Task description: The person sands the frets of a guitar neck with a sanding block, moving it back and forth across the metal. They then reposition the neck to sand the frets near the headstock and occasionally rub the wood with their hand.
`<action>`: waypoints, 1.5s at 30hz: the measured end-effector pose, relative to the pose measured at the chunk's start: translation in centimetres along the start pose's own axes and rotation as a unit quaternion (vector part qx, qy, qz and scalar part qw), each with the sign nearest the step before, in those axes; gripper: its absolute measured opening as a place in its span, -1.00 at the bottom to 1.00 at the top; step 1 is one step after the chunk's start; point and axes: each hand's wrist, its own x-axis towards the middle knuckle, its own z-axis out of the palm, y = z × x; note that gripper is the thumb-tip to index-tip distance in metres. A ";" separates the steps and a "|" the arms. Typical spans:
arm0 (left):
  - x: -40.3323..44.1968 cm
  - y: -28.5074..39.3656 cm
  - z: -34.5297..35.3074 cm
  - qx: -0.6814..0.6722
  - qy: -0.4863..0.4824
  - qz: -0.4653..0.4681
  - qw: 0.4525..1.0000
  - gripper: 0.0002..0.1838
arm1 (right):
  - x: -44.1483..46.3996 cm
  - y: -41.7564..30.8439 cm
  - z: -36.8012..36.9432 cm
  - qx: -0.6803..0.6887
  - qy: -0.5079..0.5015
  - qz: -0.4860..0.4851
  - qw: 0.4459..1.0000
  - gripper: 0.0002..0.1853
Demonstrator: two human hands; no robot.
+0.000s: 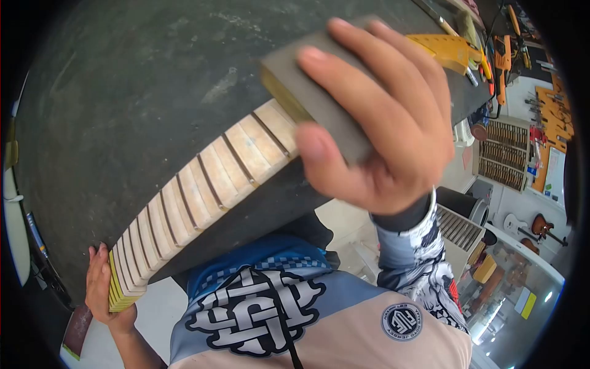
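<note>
A long fretted neck (203, 178), pale with dark cross strips, lies along the near edge of the dark work surface (141, 80). Yellow strips show at its far left end, where my left hand (101, 286) is wrapped round it. My right hand (387, 111) grips a grey block (289, 71) with a yellowish side, fingers spread over its top and thumb on the near side. The block rests over the neck's right end and hides that part.
A yellow tool (445, 52) lies beyond my right hand, with other hand tools near it. To the right are an orange clamp (503, 61), a rack of small drawers (504, 154) and guitars (541, 226) on the wall. A blue marker (37, 234) is at the left.
</note>
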 end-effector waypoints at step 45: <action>-1.8 -1.5 -0.2 0.063 -0.016 -0.011 0.998 -0.44 | -4.6 0.4 -2.9 -0.005 -0.040 0.106 0.994 -0.44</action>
